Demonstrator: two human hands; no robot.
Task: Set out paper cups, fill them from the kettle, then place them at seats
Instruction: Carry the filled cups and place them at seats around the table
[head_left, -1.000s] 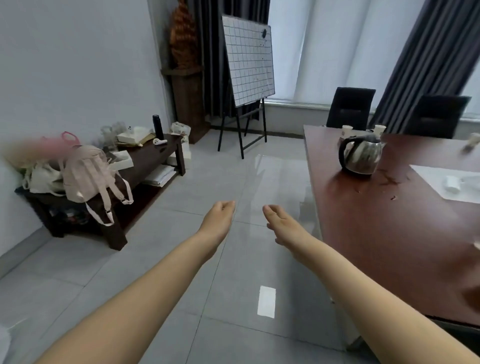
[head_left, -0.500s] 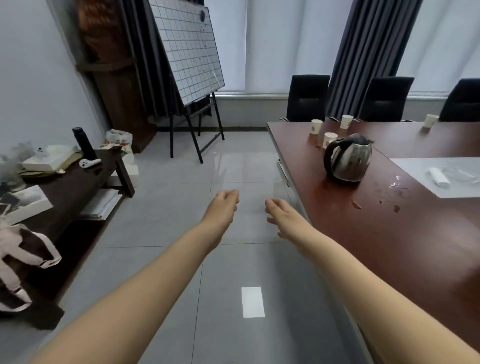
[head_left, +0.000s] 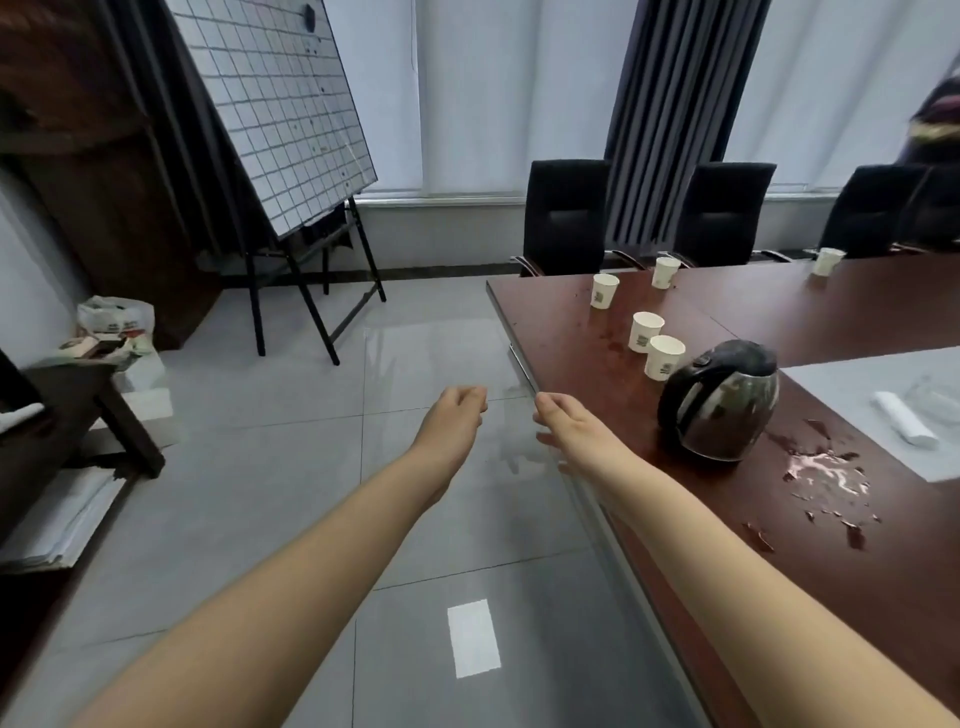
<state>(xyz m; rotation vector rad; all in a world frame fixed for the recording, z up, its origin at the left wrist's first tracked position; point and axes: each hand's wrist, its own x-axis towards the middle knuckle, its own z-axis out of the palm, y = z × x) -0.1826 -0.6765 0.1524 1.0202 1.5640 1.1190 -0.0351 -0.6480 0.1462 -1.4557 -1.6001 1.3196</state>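
Now the kettle looms closer.

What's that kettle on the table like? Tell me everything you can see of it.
The kettle is squat, with a shiny steel body that mirrors the room, a black lid and a thick black handle on its left side. It stands upright on the dark red-brown table, near its long edge. A paper cup stands close behind it; whether they touch is unclear. Wet patches lie on the wood to its right. No hand touches it: the right hand hovers apart, to its left.
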